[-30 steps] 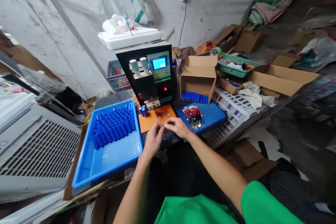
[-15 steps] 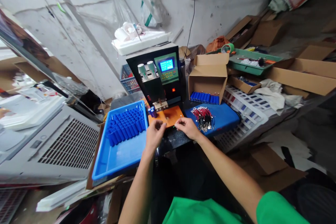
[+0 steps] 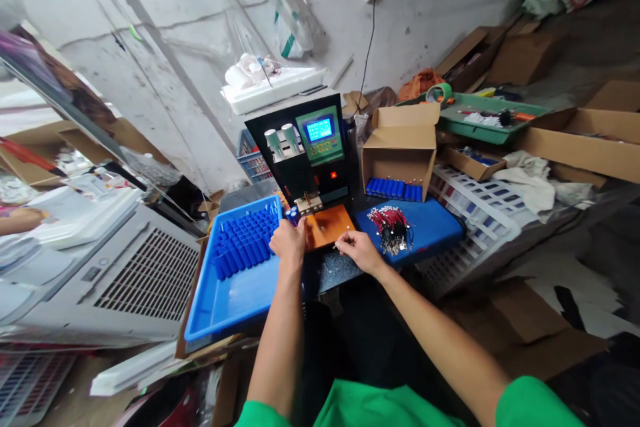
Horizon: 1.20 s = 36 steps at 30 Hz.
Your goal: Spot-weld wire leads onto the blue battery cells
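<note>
My left hand is curled at the left edge of the orange plate, right by a few blue cylindrical battery cells. Its fingertips are hidden, so what they grip cannot be made out. Closed in a pinch, my right hand is over the plate's right front corner. A small wire lead with a pale tip pokes out from its fingers. Behind the plate stands a black spot welder with a lit blue screen; its electrode tips sit above the plate's back edge.
To the left, a blue tray holds rows of blue cells. Red and black wire leads lie on a blue pad at the right. Behind them, a cardboard box holds more cells. At far left, another person's hand shows.
My left hand has moved left and up, from the front of the orange plate to the blue cells beside it. My right hand stays near the plate's right corner, still pinching. The view has shifted slightly.
</note>
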Motion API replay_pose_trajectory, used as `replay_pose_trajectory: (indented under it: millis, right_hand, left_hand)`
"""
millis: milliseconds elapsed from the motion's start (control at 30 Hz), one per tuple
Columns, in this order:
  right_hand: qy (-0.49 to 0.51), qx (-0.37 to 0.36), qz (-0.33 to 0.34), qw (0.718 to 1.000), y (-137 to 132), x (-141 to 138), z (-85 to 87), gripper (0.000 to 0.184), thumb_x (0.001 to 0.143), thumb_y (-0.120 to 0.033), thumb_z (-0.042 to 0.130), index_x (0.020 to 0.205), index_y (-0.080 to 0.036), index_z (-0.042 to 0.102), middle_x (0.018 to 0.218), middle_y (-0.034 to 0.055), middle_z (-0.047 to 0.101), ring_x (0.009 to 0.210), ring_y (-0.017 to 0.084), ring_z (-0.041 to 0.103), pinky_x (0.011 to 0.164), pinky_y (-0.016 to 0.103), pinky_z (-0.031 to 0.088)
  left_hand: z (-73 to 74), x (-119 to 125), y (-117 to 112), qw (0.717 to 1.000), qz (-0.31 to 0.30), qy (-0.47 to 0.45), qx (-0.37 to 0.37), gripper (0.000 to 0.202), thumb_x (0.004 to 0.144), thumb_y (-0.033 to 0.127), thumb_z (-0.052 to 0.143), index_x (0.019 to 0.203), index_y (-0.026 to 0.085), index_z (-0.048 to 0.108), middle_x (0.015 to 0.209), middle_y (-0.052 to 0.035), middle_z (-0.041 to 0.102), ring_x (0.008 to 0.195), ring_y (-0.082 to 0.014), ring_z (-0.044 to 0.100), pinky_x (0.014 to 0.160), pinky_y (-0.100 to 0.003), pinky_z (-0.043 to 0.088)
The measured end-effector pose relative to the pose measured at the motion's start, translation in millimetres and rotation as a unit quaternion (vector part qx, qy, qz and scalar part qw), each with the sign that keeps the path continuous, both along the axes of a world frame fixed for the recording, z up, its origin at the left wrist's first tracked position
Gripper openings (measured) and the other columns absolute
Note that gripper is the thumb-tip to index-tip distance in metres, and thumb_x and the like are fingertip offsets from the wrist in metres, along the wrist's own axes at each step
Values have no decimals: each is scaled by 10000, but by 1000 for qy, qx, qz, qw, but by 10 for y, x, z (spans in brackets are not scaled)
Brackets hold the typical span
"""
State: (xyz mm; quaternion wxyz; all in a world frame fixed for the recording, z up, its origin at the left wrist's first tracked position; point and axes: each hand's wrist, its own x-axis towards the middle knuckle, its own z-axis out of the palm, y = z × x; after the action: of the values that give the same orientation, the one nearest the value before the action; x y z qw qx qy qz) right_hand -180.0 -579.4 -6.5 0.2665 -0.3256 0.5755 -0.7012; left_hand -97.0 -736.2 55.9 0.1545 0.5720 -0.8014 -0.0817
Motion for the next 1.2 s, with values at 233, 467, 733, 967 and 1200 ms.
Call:
replay_pose_trajectory:
  millis: [233, 467, 733, 967, 1200]
  right_hand:
    - [-9, -3, 1, 1000, 32, -37, -46, 245, 752, -406, 692, 699, -184, 603, 613, -8, 595, 578, 145, 550, 614, 289, 440]
    - [-19, 3, -1, 1000, 39, -58, -58, 251, 740, -416, 697, 693, -185, 608, 612, -10, 593, 573, 141, 547, 597, 282, 435]
    - [-21, 3, 9, 1000, 21, -43, -62, 252, 737, -416, 695, 695, -184, 606, 612, -13, 592, 567, 138, 549, 606, 286, 435]
    - [-21, 10, 7, 1000, 28, -60, -31, 251, 741, -418, 695, 705, -185, 609, 606, -17, 593, 568, 137, 555, 609, 282, 445]
    - [-14, -3, 2, 1000, 11, -73, 13, 258, 747, -422, 708, 710, -184, 615, 620, -12, 604, 577, 140, 573, 611, 278, 468]
  left_hand:
    - [-56, -73, -6, 1000, -1, -28, -1, 503, 887, 582, 526, 1019, 129, 702, 985, -228, 732, 969, -382, 704, 792, -447, 517]
    - [-103, -82, -27, 999, -5, -30, -12, 490, 903, 548, 497, 1035, 124, 705, 975, -230, 728, 956, -378, 703, 793, -448, 515]
    - [-108, -102, -44, 999, -6, -34, -10, 481, 915, 528, 467, 1053, 126, 691, 967, -225, 723, 952, -368, 697, 800, -440, 502]
    - [-180, -64, 49, 998, -52, -38, -20, 419, 916, 513, 463, 1014, 173, 688, 950, -173, 731, 930, -336, 698, 767, -395, 482]
    - [-240, -90, 228, 986, -165, 18, -4, 287, 913, 468, 508, 921, 221, 654, 849, -61, 719, 838, -232, 677, 660, -286, 409]
